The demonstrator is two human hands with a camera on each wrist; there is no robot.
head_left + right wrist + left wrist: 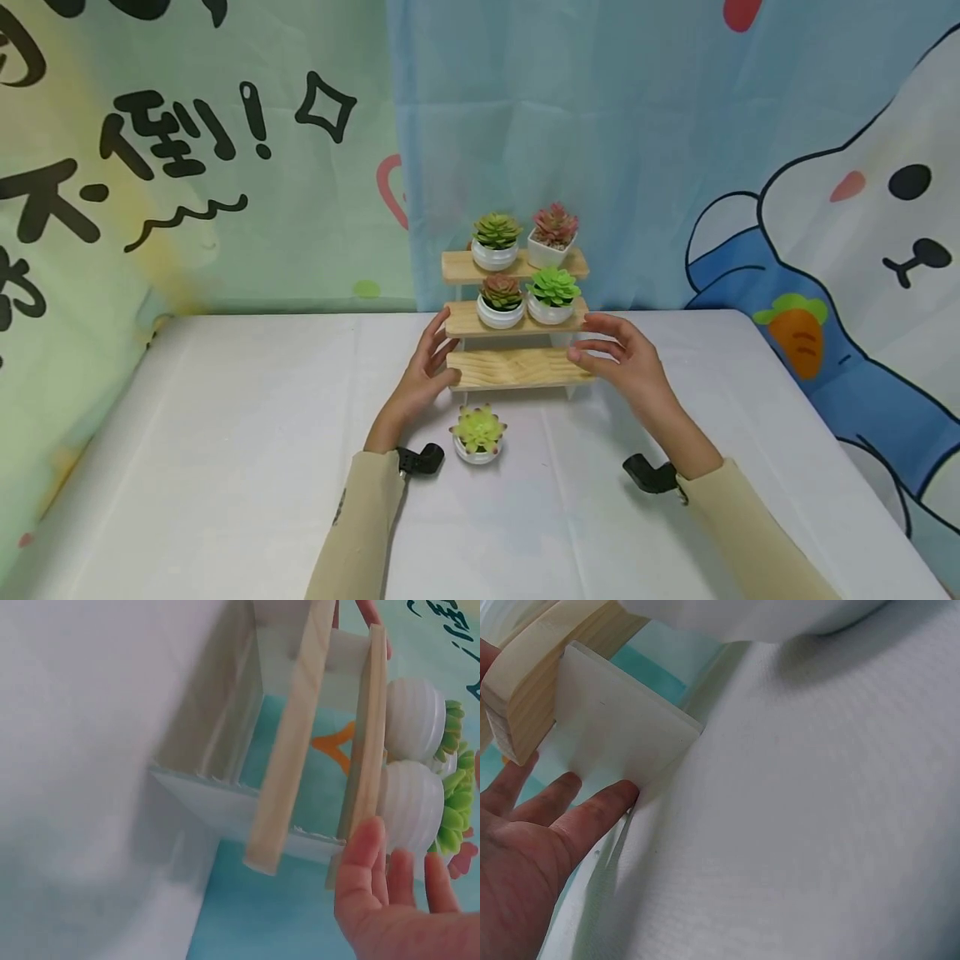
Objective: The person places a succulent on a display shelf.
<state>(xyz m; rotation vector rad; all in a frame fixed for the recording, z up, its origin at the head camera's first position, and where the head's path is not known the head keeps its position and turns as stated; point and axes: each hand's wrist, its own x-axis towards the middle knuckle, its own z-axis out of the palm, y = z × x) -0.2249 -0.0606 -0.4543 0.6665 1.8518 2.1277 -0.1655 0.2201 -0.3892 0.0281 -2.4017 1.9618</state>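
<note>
A three-tier wooden stand [517,369] with white side panels [615,735] stands at the back middle of the table. Its top shelf carries a green succulent [497,240] and a red succulent in a square pot [555,235]. On the middle shelf sit a reddish succulent [501,302] and a bright green one [552,295]. The bottom shelf is bare. A yellow-green succulent [478,433] in a white pot stands on the table in front. My left hand [438,350] touches the stand's left side panel with straight fingers [600,810]. My right hand [600,350] is at the stand's right end, fingers [364,855] relaxed beside the shelf edges.
A white cloth covers the table [225,433], with room to either side of the stand. A printed cartoon backdrop [750,167] hangs close behind it. The table's right edge [825,400] runs diagonally toward me.
</note>
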